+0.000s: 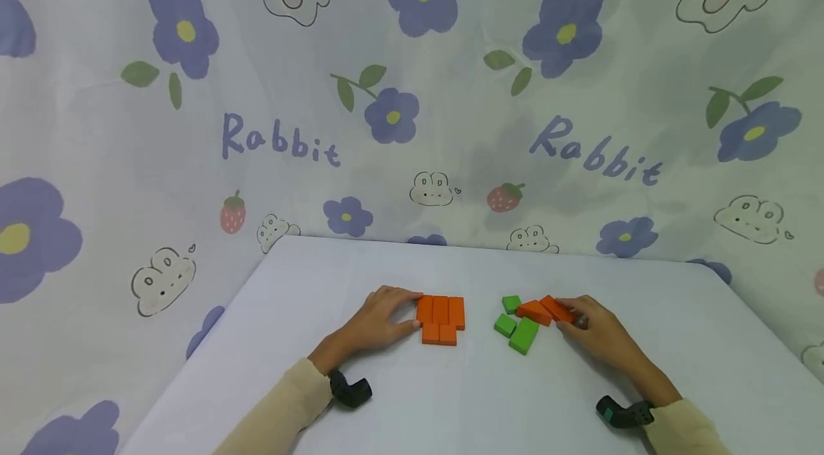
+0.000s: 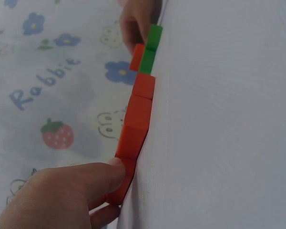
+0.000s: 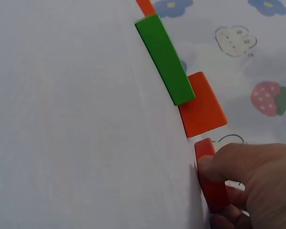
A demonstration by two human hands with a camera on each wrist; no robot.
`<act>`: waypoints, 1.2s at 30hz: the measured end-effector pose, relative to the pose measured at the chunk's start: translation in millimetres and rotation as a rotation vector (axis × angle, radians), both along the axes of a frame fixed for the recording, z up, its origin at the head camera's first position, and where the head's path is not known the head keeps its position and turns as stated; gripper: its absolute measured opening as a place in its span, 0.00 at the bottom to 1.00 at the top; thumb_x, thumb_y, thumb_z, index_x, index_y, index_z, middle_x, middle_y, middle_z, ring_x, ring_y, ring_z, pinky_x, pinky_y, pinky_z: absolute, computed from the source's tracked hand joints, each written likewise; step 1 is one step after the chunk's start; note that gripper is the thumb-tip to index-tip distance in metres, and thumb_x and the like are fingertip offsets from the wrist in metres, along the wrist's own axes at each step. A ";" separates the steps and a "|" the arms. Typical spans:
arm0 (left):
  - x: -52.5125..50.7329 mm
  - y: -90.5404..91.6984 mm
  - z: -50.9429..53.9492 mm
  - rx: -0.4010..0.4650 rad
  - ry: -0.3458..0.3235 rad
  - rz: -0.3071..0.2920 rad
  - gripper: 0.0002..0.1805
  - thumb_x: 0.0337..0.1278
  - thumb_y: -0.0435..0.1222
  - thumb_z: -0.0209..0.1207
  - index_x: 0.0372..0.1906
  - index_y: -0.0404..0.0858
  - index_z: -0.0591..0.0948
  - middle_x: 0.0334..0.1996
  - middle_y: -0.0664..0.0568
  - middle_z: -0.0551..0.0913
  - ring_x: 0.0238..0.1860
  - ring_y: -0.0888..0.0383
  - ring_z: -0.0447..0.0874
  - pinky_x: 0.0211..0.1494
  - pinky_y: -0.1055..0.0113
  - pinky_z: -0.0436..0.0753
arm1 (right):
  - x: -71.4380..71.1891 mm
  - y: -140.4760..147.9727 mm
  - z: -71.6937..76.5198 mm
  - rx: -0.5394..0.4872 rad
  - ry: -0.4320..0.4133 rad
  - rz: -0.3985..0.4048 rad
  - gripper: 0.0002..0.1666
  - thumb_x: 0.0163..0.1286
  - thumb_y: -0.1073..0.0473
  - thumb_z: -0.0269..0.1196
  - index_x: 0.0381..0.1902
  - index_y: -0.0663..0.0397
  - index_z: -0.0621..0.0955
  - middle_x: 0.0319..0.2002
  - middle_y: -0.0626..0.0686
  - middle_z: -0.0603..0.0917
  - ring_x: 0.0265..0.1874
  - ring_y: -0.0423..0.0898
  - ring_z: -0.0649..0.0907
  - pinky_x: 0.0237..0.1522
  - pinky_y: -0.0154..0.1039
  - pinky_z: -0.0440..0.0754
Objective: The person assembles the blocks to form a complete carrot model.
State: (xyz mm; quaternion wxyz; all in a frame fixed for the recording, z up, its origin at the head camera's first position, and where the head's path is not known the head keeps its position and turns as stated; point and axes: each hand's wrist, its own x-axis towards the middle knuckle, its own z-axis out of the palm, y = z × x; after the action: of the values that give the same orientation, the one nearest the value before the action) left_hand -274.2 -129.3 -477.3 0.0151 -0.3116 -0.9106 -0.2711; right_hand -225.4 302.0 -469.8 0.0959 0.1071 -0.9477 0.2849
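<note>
Three long orange blocks (image 1: pixel 440 310) stand side by side with two smaller orange blocks (image 1: pixel 439 334) against their near side. The left hand (image 1: pixel 380 319) has its thumb and a finger at the left edge of this group; in the left wrist view its thumb touches an orange block (image 2: pixel 138 113). The right hand (image 1: pixel 601 333) pinches an orange block (image 3: pixel 212 183) between thumb and fingers. Just left of it lies another orange block (image 1: pixel 533 312), with a larger green block (image 1: pixel 524 336) and two small green blocks (image 1: pixel 505 325) around it.
Both groups of blocks rest on a white table (image 1: pixel 476 398). A patterned curtain (image 1: pixel 450 83) hangs behind the table's far edge. Black devices (image 1: pixel 350 390) are strapped at both wrists, below beige sleeves.
</note>
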 end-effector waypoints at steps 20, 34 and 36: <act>0.1 3.8 -0.9 -0.026 -0.002 0.001 0.30 0.65 0.52 0.60 0.70 0.50 0.73 0.67 0.59 0.76 0.68 0.54 0.68 0.69 0.49 0.67 | 1.4 -2.3 44.8 0.068 0.079 0.007 0.22 0.64 0.64 0.69 0.53 0.70 0.81 0.43 0.62 0.82 0.42 0.58 0.84 0.40 0.48 0.86; -2.3 1.2 -5.2 -0.035 -0.003 -0.005 0.31 0.66 0.54 0.59 0.71 0.53 0.71 0.68 0.60 0.74 0.68 0.55 0.67 0.70 0.51 0.66 | 15.7 -61.7 66.2 0.024 0.147 0.220 0.22 0.60 0.66 0.72 0.53 0.63 0.83 0.42 0.52 0.82 0.41 0.48 0.83 0.40 0.39 0.85; -2.0 1.2 -4.7 -0.036 0.000 -0.006 0.31 0.66 0.54 0.59 0.71 0.53 0.71 0.68 0.59 0.74 0.68 0.55 0.68 0.70 0.51 0.66 | 16.8 -69.6 65.2 0.014 0.135 0.239 0.22 0.60 0.66 0.72 0.54 0.62 0.83 0.42 0.51 0.82 0.42 0.48 0.83 0.41 0.41 0.86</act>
State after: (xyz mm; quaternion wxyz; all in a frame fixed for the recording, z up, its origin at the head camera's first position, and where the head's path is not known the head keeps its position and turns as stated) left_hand -276.2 -128.1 -482.0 0.0089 -0.3145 -0.9145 -0.2545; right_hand -208.7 232.4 -404.6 0.1243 0.2387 -0.9216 0.2797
